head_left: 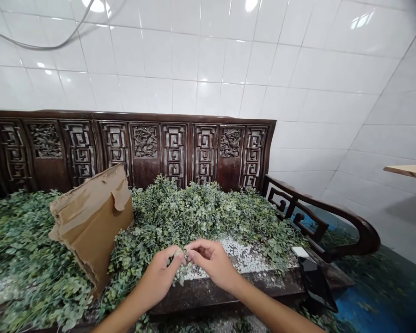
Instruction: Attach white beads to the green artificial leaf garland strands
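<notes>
My left hand [162, 273] is closed in a pinch on a small green leafy sprig [180, 273], low over the bench's front edge. Thumb and fingertips of my right hand [213, 262] are pinched together right beside it, meeting the left fingertips. Whatever sits between the right fingertips is too small to make out. Behind both hands lies a large heap of green leafy sprigs [201, 208], which look artificial. Many small white pieces [242, 254] are scattered on the seat just beyond my right hand.
A torn cardboard piece [100, 222] stands upright among the leaves on the left. The dark carved wooden bench has a backrest [143, 166] and a curved armrest [364, 236]. A glossy black object [315, 282] and a small white item [300, 252] lie at the right front corner.
</notes>
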`<state>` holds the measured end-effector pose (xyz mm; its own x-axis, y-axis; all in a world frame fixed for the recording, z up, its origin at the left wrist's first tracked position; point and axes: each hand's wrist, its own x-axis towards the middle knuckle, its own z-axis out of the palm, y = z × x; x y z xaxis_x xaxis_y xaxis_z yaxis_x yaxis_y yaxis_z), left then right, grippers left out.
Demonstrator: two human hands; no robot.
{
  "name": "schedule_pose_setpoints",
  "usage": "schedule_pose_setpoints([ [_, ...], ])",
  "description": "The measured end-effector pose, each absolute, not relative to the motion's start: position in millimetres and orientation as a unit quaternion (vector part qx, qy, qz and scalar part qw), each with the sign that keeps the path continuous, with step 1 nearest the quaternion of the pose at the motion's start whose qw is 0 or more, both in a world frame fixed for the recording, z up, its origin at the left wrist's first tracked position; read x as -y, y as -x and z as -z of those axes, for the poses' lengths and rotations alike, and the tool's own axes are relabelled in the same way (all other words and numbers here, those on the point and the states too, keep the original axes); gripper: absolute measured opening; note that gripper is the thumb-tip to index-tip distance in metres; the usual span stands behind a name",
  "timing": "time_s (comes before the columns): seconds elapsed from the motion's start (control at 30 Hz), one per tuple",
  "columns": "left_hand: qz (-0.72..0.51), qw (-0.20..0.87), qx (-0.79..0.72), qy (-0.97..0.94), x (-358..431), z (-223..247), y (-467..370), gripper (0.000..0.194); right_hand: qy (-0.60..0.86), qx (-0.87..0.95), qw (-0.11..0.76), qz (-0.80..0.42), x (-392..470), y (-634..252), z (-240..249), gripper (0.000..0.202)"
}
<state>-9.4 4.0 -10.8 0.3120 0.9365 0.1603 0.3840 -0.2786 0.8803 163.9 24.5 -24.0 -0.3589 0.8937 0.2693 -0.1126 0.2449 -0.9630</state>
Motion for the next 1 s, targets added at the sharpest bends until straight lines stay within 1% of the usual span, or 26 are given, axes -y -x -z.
schedule_pose_setpoints([
  [0.33,-0.380,0.378,-0.465,-0.705,-2.5,7.0,11.0,0.037,0.322,0.625,0.465,-0.539,-21.9,-162.0,20.2,0.027],
  [0.67,-0.374,0.407,-0.473,-0.686,-1.8,4.9,10.7,0.039,0.328,0.603,0.469,-0.556,-20.6,-160.9,21.6,0.026],
  [0.87,-0.372,0.398,-0.479,-0.688,-3.0,6.9,10.0,0.040,0.338,0.617,0.466,-0.537,-20.1,-159.6,23.0,0.025],
  [1.0,-0.380,0.385,-0.482,-0.689,-1.2,6.7,8.5,0.041,0.345,0.610,0.490,-0.518,-19.9,-155.6,28.4,0.023],
])
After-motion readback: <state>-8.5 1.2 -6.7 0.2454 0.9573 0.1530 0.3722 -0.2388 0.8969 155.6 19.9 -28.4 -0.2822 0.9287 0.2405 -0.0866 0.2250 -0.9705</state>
